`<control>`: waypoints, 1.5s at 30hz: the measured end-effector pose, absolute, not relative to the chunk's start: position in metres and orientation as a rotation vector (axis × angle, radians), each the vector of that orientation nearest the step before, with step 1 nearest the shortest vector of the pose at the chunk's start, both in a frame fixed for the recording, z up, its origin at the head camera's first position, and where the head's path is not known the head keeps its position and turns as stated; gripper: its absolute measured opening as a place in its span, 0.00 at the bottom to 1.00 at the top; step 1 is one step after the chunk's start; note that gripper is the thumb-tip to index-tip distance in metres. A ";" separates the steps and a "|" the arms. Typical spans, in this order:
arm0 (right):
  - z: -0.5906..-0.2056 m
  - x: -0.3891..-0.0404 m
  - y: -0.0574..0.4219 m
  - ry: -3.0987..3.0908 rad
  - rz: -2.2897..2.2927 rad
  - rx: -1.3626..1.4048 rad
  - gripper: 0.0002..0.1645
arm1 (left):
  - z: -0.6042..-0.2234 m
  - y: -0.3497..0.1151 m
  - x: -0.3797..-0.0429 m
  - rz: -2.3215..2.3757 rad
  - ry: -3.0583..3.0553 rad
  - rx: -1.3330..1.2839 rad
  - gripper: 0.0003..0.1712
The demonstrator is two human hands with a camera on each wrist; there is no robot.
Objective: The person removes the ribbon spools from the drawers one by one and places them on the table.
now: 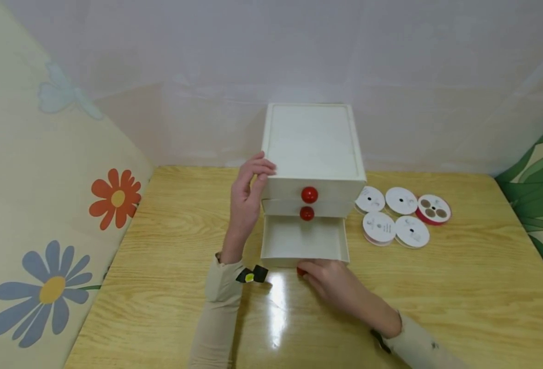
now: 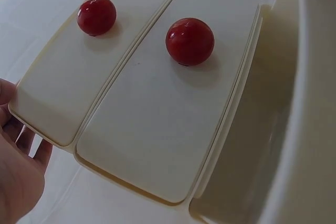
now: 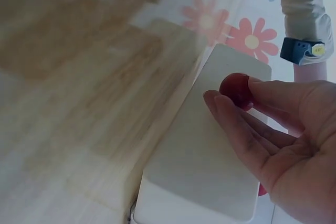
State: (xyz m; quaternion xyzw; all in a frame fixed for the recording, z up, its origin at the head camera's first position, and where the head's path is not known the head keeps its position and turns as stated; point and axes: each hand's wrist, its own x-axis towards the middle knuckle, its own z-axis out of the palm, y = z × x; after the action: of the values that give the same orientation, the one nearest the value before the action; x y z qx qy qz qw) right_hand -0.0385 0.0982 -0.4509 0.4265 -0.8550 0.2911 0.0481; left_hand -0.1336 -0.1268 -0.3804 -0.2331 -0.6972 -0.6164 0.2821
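Note:
A white drawer cabinet stands on the table, its bottom drawer pulled out, with bare floor showing inside. My right hand pinches the red round knob of that drawer between thumb and fingers. Against the upper left edge of the cabinet rests my left hand, fingers fairly straight over the top front corner. The upper two drawers are closed or nearly so, each with a red knob on its front.
Several white ribbon spools lie flat to the right of the cabinet, one with a red rim. The wooden table extends around it. Behind hangs a pale sheet, and flower-printed panels stand at the left.

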 end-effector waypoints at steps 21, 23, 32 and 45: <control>-0.460 -0.081 0.092 -2.528 0.858 1.151 0.15 | -0.382 -0.127 -0.133 -1.642 -1.864 -0.652 0.10; -0.460 -0.085 0.091 -2.524 0.851 1.140 0.15 | -0.382 -0.127 -0.133 -1.641 -1.863 -0.655 0.11; -0.457 -0.101 0.089 -2.558 0.873 1.084 0.14 | -0.382 -0.129 -0.134 -1.648 -1.869 -0.651 0.12; -0.460 -0.108 0.086 -2.603 0.880 1.004 0.13 | -0.380 -0.128 -0.132 -1.651 -1.886 -0.641 0.13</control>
State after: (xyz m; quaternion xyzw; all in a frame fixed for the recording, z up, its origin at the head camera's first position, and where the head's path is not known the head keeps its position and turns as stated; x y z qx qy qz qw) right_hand -0.1080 0.0855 -0.4599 0.3411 -0.8847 0.2989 0.1078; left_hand -0.1321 -0.1279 -0.3803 -0.2384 -0.7011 -0.6138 0.2736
